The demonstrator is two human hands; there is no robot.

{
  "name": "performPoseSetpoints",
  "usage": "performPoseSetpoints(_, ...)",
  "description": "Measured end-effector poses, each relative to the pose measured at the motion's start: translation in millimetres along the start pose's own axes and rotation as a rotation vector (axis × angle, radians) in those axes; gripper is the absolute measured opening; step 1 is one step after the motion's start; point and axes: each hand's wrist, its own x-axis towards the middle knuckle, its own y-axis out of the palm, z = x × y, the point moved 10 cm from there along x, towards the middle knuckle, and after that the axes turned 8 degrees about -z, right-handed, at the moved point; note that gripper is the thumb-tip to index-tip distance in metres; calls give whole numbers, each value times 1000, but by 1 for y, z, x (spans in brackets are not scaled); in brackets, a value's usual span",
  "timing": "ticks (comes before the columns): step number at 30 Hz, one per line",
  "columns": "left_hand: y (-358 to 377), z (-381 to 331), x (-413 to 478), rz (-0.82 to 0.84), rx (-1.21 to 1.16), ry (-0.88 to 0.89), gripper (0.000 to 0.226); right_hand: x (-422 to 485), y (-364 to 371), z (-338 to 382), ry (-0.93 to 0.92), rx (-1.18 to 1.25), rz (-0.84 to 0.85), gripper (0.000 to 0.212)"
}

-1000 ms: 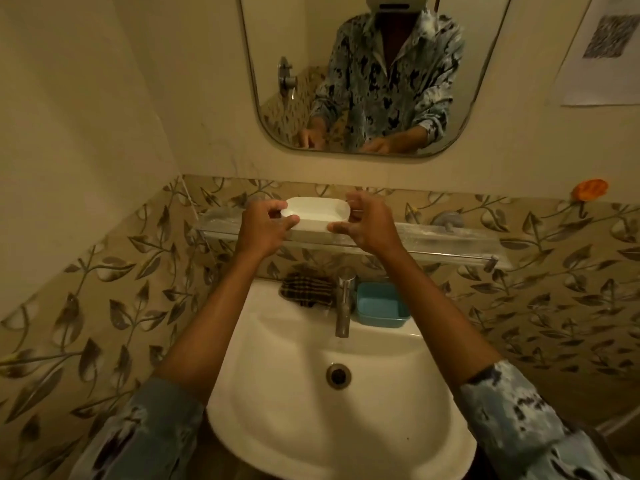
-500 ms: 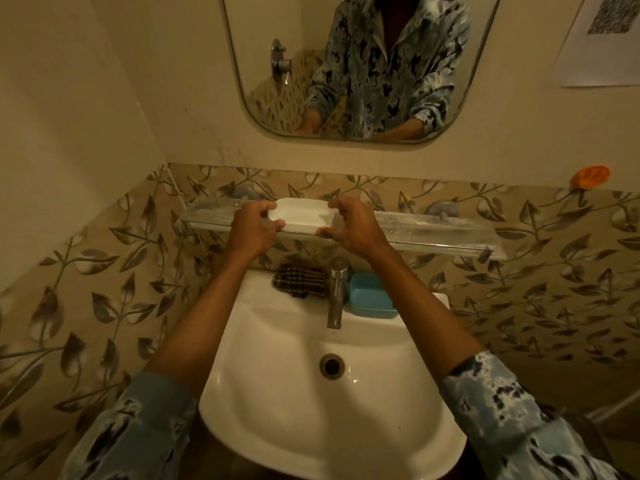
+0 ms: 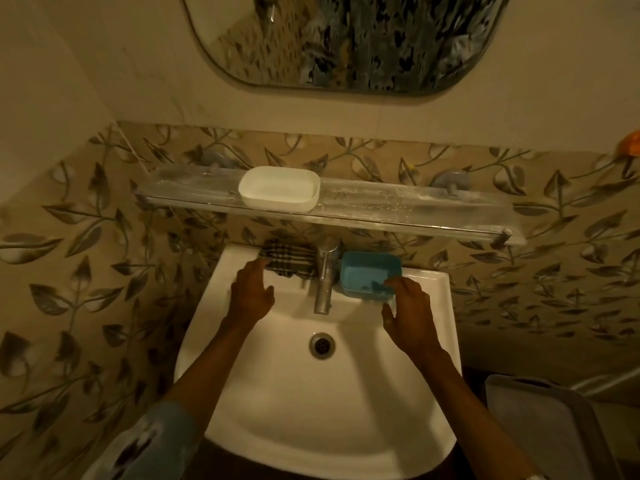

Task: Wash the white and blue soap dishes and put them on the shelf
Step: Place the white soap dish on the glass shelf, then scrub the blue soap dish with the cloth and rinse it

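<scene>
The white soap dish [image 3: 279, 188] stands alone on the clear glass shelf [image 3: 398, 206] above the basin. The blue soap dish [image 3: 367, 273] sits on the sink's back ledge, right of the tap [image 3: 325, 271]. My right hand [image 3: 408, 315] hovers over the basin with fingers apart, its fingertips at the blue dish's near right corner; whether they touch it I cannot tell. My left hand [image 3: 251, 296] is spread open left of the tap, holding nothing, its fingertips near a checked cloth [image 3: 287, 259].
The white sink [image 3: 325, 410] has its drain [image 3: 322, 345] at the middle. A mirror [image 3: 346, 39] hangs above the shelf. Leaf-patterned tiles cover the wall. A grey bin lid [image 3: 547, 427] stands at the lower right. An orange object [image 3: 631, 143] sticks to the wall at far right.
Both hands let go of the white soap dish on the shelf and dropped down to the sink's back ledge. The camera tilted downward.
</scene>
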Motion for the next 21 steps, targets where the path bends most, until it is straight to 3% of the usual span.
performPoseSetpoints(4, 40, -19, 32, 42, 174, 106, 73, 12, 30, -12, -141, -249, 152, 66)
performPoseSetpoints(9, 60, -2, 48, 31, 323, -62, 54, 16, 43, -9, -258, -364, 256, 54)
performPoseSetpoints(13, 50, -4, 44, -112, 426, -10, 30, 16, 31, -6, -271, -244, 186, 36)
performPoseSetpoints(15, 45, 3, 41, -141, 416, -31, 29, 15, 22, -12, -157, -40, 160, 23)
performPoseSetpoints(18, 35, 20, 36, -195, 186, -139, 30, 9, 9, -27, 173, 373, 146, 20)
performPoseSetpoints(21, 32, 42, 12, -185, -436, -419, 37, -4, -4, -30, 351, 650, 130, 16)
